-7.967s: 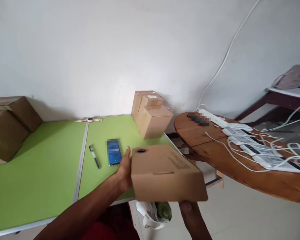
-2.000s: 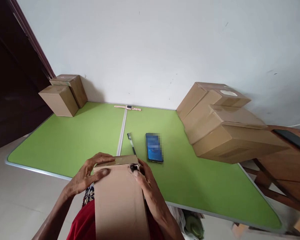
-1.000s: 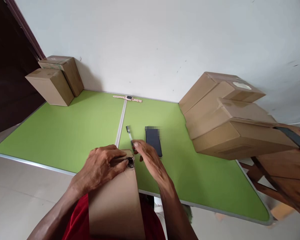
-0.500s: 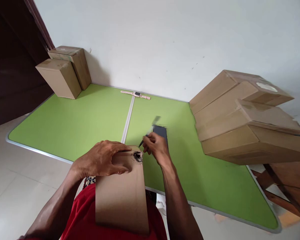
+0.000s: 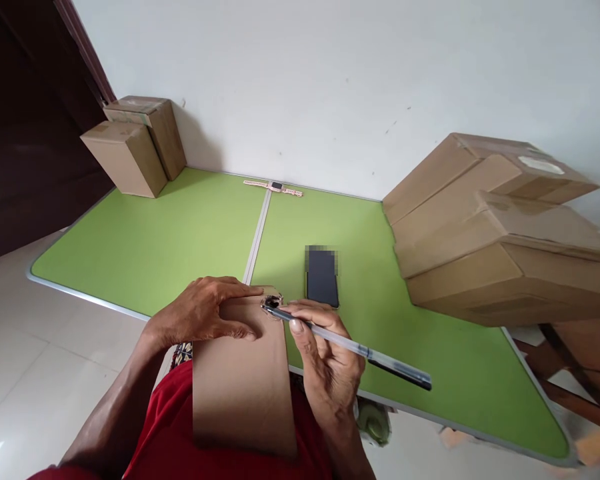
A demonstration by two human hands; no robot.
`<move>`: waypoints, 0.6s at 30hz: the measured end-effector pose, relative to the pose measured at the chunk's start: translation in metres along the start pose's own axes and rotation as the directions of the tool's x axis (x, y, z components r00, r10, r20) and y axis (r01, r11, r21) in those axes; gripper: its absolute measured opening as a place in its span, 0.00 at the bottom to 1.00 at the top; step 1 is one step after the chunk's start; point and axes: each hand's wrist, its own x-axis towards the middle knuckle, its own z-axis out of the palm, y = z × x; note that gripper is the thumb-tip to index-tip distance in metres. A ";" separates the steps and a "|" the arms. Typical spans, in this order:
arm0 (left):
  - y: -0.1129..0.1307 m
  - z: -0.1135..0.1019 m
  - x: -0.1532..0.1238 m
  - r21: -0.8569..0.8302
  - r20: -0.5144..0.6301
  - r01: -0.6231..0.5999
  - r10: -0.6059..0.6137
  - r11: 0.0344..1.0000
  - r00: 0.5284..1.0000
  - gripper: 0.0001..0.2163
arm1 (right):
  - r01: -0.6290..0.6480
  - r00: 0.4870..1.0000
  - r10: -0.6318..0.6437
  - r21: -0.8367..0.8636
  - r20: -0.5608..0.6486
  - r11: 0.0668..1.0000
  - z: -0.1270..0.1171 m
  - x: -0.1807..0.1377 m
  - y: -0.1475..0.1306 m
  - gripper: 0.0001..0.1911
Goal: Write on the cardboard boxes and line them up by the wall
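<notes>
A brown cardboard piece (image 5: 243, 393) leans from my lap against the table's front edge, one broad face toward me. Near its upper right corner is a ragged dark hole (image 5: 273, 303) with black marks around it. My left hand (image 5: 207, 310) grips the cardboard at its upper left, fingers across the top and thumb on the face. In my right hand (image 5: 330, 353) is a clear-barrelled pen (image 5: 343, 341), its dark cap on the back end. The pen's tip is at the hole; whether it goes inside cannot be made out.
A dark phone (image 5: 323, 283) lies beyond my right hand on the green table (image 5: 165, 240). A pink-strapped watch (image 5: 277, 187) rests near the wall. Cardboard boxes (image 5: 125, 160) stand at the back left, and larger boxes (image 5: 455, 273) are stacked at the right.
My right hand has turned palm-up and come lower, bringing the pen's tip from beyond the corner to the hole. The pen's back end now points right and toward me. My left hand stays put.
</notes>
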 end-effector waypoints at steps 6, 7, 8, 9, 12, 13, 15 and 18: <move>-0.001 0.004 0.000 -0.006 -0.017 0.013 -0.013 1.000 1.000 0.31 | 0.012 0.998 -0.006 -0.088 0.069 0.996 -0.006 0.001 0.008 0.07; -0.002 0.004 0.000 -0.006 -0.023 0.007 -0.007 1.000 1.000 0.31 | -0.002 0.997 0.009 -0.091 0.078 0.996 -0.008 0.001 0.007 0.07; -0.003 0.005 0.000 -0.007 -0.028 0.002 -0.002 1.000 1.000 0.31 | -0.013 0.996 0.021 -0.097 0.086 0.995 -0.009 0.001 0.006 0.06; -0.004 0.005 -0.001 -0.009 -0.031 -0.003 0.003 1.000 1.000 0.31 | -0.026 0.996 0.036 -0.108 0.087 0.994 -0.011 0.002 0.005 0.05; -0.006 0.006 -0.001 -0.009 -0.035 -0.004 0.004 1.000 0.999 0.30 | -0.048 0.996 0.060 -0.178 0.059 0.983 -0.016 0.003 0.001 0.06; -0.006 0.006 -0.001 -0.007 -0.035 -0.008 0.007 1.000 0.999 0.30 | -0.050 0.998 0.059 -0.201 0.039 0.978 -0.018 0.003 0.000 0.07; -0.006 0.006 -0.001 -0.002 -0.036 -0.014 0.013 1.000 0.999 0.30 | -0.052 0.999 0.054 -0.237 0.002 0.970 -0.023 0.004 -0.002 0.10; -0.006 0.007 -0.001 -0.002 -0.034 -0.005 0.005 1.000 0.999 0.30 | -0.055 0.998 0.040 -0.305 -0.055 0.951 -0.032 0.011 -0.002 0.13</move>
